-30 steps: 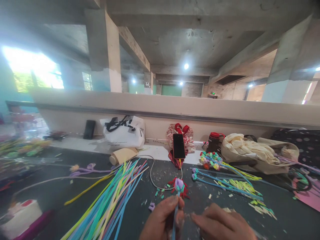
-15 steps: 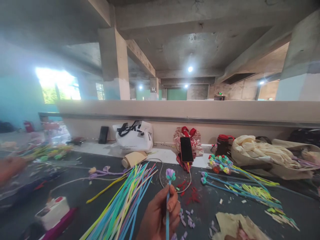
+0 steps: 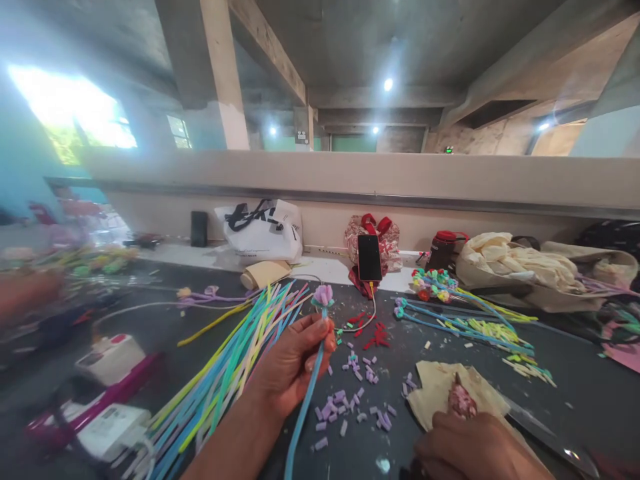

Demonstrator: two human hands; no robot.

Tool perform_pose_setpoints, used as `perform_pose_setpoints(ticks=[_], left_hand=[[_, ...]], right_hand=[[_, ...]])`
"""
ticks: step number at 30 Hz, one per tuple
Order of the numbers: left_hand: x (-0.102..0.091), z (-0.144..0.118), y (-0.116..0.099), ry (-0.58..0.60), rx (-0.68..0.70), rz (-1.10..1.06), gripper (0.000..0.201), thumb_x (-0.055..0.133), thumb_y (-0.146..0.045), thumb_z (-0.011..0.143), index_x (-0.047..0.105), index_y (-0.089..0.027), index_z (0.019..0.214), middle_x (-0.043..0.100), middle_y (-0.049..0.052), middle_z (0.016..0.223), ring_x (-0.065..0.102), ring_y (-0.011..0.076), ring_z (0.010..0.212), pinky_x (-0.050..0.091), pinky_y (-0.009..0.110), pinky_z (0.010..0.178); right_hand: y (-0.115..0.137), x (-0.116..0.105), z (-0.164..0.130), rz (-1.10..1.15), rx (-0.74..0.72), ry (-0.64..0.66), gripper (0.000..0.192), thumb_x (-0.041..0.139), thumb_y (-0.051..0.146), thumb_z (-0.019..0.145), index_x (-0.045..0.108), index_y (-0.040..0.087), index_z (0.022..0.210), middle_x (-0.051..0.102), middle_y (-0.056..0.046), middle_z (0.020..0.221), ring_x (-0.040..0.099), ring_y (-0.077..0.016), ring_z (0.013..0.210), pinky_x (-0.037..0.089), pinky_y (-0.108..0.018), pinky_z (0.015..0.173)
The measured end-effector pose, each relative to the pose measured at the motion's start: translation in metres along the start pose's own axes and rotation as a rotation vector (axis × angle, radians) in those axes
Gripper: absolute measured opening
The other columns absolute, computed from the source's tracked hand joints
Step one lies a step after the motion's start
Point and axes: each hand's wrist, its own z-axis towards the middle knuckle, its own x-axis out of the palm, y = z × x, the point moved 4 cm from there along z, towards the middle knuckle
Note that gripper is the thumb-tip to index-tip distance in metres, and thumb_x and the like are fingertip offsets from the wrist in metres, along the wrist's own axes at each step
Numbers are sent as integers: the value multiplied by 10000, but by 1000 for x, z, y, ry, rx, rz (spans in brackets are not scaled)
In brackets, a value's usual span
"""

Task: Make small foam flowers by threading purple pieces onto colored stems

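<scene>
My left hand (image 3: 300,360) is closed in a pinch on a blue pipe-cleaner flower stem (image 3: 313,380). At its top sits a small purple flower head (image 3: 323,295) with pale teal pieces under it; the stem's lower end curves down to the frame's bottom edge. At the lower right my right hand (image 3: 465,443) is curled, its fingers mostly hidden, around the back of a pointed tool with a mottled pink body (image 3: 463,402). That tool rests over a crumpled beige sheet (image 3: 425,393). Short purple cut pieces (image 3: 333,407) lie scattered between my hands.
Loose coloured pipe cleaners (image 3: 235,373) lie left of my left hand, near a white-and-magenta power strip (image 3: 113,393). Finished flowers (image 3: 435,283) lie to the right. A phone (image 3: 369,259) on its cable leans at the back. Scissors (image 3: 550,443) lie at right. Another person's blurred hand (image 3: 30,293) shows at far left.
The view has tilted down, showing more of the table. My left hand holds the flower stem, now tilted. My right hand has come into fuller view beside the beige sheet.
</scene>
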Motion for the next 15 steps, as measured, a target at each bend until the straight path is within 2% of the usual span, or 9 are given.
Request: perform_pose_setpoints(ticks=[5, 9, 12, 15], left_hand=[[-13, 5, 8, -15, -29, -40, 195, 662, -198, 589, 479, -133, 571, 508, -55, 451, 296, -21, 294, 216, 90, 293], [-22, 10, 8, -81, -51, 20, 195, 625, -212, 631, 466, -128, 557, 474, -60, 427, 282, -18, 300, 199, 90, 299], [-27, 11, 4, -152, -51, 56, 157, 605, -237, 648, 494, -132, 613, 454, -66, 423, 279, -9, 296, 172, 97, 285], [-28, 10, -3, -201, -2, 70, 138, 582, -253, 664, 517, -131, 668, 429, -75, 423, 266, -9, 293, 136, 97, 276]], right_hand=[[6, -2, 19, -31, -48, 46, 120, 470, 183, 763, 542, 251, 697, 592, 48, 596, 564, -95, 474, 380, -194, 478], [3, -9, 41, 71, 13, 75, 137, 479, 134, 728, 559, 242, 704, 621, 36, 674, 575, -97, 536, 383, -171, 475], [-7, -9, 57, 198, 56, 79, 163, 440, 146, 760, 576, 235, 751, 625, 29, 728, 569, -90, 588, 391, -161, 520], [-24, -2, 72, 204, 109, 68, 202, 408, 160, 788, 594, 209, 726, 616, 8, 712, 557, -93, 599, 388, -169, 548]])
